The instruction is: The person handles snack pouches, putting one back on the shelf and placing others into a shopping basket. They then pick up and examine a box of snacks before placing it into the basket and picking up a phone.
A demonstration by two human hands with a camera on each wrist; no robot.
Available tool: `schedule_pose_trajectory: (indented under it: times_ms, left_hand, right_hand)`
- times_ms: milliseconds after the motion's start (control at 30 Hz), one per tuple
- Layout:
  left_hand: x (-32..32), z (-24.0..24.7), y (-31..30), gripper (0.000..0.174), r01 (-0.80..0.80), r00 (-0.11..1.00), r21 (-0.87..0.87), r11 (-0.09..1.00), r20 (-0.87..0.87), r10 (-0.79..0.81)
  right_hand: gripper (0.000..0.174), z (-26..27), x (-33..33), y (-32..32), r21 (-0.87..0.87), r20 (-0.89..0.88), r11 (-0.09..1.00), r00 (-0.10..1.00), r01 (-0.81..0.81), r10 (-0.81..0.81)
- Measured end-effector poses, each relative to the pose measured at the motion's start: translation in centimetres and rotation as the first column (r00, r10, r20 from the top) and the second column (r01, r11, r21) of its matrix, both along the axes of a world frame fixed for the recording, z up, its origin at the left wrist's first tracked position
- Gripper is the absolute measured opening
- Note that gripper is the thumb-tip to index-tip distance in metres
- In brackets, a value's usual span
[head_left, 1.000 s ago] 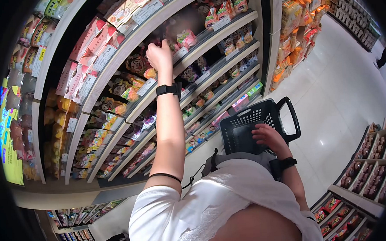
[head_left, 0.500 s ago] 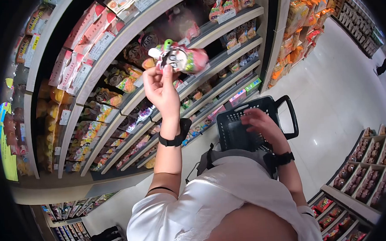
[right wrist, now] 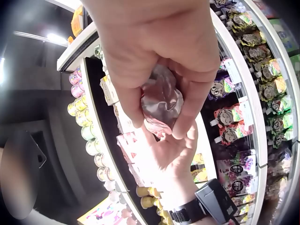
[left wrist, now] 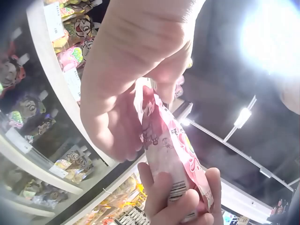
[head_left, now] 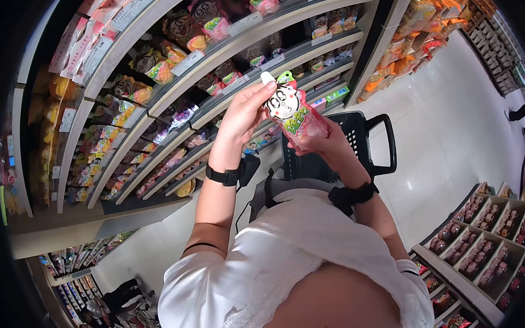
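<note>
A pink spouted jelly pouch (head_left: 295,117) with a cartoon face and a white cap (head_left: 267,77) is held in front of the shelves by both hands. My left hand (head_left: 240,117) pinches its upper end beside the cap, thumb on the front. At the lower end my right hand (head_left: 332,144) grips the pouch. The left wrist view shows the pouch's side with a barcode (left wrist: 178,191) near the right fingers. In the right wrist view the crinkled silvery bottom (right wrist: 161,101) of the pouch sits between the right thumb and fingers.
Curved shelves (head_left: 327,42) of similar pouches rise on the left, with price tags along their edges. A black shopping basket (head_left: 361,124) with a handle is below the right hand. Orange snack bags (head_left: 412,34) hang beyond. Divided display bins (head_left: 476,237) stand at lower right.
My left hand has brought the pouch from the shelf down and right toward the body. The right hand has risen from over the basket and taken hold of the pouch's lower end.
</note>
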State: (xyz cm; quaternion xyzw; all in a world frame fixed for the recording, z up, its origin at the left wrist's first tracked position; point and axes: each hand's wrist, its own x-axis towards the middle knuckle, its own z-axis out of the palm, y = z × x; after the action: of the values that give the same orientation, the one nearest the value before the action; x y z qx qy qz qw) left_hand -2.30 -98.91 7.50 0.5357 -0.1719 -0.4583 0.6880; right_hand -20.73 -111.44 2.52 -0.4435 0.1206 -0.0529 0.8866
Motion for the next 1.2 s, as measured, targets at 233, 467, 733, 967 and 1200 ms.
schedule_pose_trajectory:
  times_ms: [233, 467, 733, 967, 1200]
  left_hand:
    - [-1.3, 0.2, -0.9, 0.017, -0.231, 0.95, -0.155, 0.961, 0.178, 0.257]
    - [-1.0, 0.5, -1.5, 0.016, -0.191, 0.98, -0.2, 0.961, 0.022, 0.2]
    - [-0.4, 1.2, -1.2, 0.028, 0.011, 0.981, -0.086, 0.996, 0.195, 0.006]
    - [-0.8, 2.2, -1.6, 0.024, 0.016, 0.92, -0.048, 0.999, 0.391, 0.004]
    - [2.3, 7.7, -1.3, 0.014, -0.139, 0.696, -0.003, 0.99, 0.711, 0.1]
  right_hand:
    - [0.058, -1.1, 0.2, 0.0, -0.066, -0.021, 0.997, 0.999, 0.045, -0.047]
    - [0.055, -1.0, -0.2, 0.1, -0.097, 0.015, 0.991, 0.996, 0.093, -0.092]
    - [0.054, -1.6, -0.9, 0.2, -0.045, 0.05, 0.991, 0.991, 0.13, -0.128]
    - [0.062, -2.3, -0.7, -0.2, -0.071, 0.031, 0.99, 0.992, 0.124, -0.122]
    - [0.076, -2.1, -1.2, -0.5, -0.115, 0.148, 0.972, 0.971, 0.204, -0.187]
